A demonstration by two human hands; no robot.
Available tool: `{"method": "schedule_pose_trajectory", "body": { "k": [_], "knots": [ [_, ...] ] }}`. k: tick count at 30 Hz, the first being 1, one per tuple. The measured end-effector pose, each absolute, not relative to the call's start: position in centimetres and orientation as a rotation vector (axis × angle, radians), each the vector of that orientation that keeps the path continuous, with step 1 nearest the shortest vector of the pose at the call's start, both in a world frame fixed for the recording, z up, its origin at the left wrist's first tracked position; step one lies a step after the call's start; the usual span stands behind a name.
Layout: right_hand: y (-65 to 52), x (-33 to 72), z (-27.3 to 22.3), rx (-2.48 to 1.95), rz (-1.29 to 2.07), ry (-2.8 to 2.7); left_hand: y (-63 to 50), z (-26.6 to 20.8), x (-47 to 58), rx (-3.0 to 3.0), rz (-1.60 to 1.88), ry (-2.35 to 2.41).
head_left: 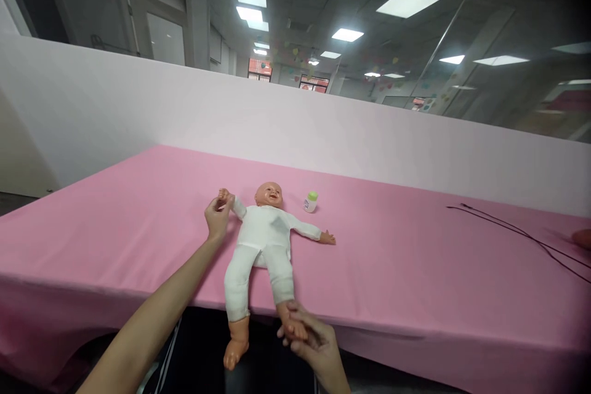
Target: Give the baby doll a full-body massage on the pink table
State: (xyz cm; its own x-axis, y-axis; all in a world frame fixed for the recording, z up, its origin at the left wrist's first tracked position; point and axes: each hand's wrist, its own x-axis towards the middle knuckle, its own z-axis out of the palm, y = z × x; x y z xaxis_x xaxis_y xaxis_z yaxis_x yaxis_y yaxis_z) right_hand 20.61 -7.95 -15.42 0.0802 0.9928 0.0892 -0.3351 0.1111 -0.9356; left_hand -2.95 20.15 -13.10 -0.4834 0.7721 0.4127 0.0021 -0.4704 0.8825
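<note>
A baby doll (264, 228) in a white cloth suit lies on its back on the pink-covered table (392, 258), its head toward the wall. Both its lower legs hang past the table's front edge. My left hand (217, 217) is closed around the doll's hand on the left side, and that arm is stretched outward. At the front edge, my right hand (314, 335) grips the doll's foot on the right, fingers wrapped about it. The doll's other arm lies spread out on the cloth, palm showing. Its other foot dangles free.
A small bottle (311, 202) with a green cap stands right of the doll's head. Thin black cables (517, 231) run across the right side of the table, near a partly visible brownish object (582, 239). A white low wall (323, 129) topped with glass borders the back.
</note>
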Motion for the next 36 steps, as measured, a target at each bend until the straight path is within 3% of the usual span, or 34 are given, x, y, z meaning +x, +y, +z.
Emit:
{"method": "schedule_pose_trajectory", "body": {
  "k": [5, 11, 17, 21, 24, 29, 36],
  "knots": [
    [-0.9, 19.9, -9.9, -0.927, 1.034, -1.069, 18.1, -13.1, -1.8, 1.779, 1.688, 1.18],
    [6.0, 18.1, -9.0, -0.935, 1.077, -1.136, 17.4, -13.4, -1.5, 2.07, 1.405, 1.115],
    [0.2, 19.8, -10.5, -0.967, 1.139, -1.052, 19.2, -13.7, -2.3, 1.592, 1.767, 1.244],
    [-5.8, 21.5, -15.7, -0.912, 1.291, -0.974, 21.3, -14.5, -4.0, 0.94, 1.881, 1.367],
    [-8.3, 21.7, -19.0, -0.929, 1.351, -1.004, 21.8, -14.8, -4.7, 0.773, 1.874, 1.395],
    [-7.2, 20.6, -16.5, -0.937, 1.195, -0.965, 19.7, -13.7, -2.9, 1.367, 1.946, 1.282],
    [2.7, 18.4, -9.5, -0.997, 1.017, -1.067, 17.3, -14.0, -1.2, 2.245, 1.525, 1.062]
  ]
}}
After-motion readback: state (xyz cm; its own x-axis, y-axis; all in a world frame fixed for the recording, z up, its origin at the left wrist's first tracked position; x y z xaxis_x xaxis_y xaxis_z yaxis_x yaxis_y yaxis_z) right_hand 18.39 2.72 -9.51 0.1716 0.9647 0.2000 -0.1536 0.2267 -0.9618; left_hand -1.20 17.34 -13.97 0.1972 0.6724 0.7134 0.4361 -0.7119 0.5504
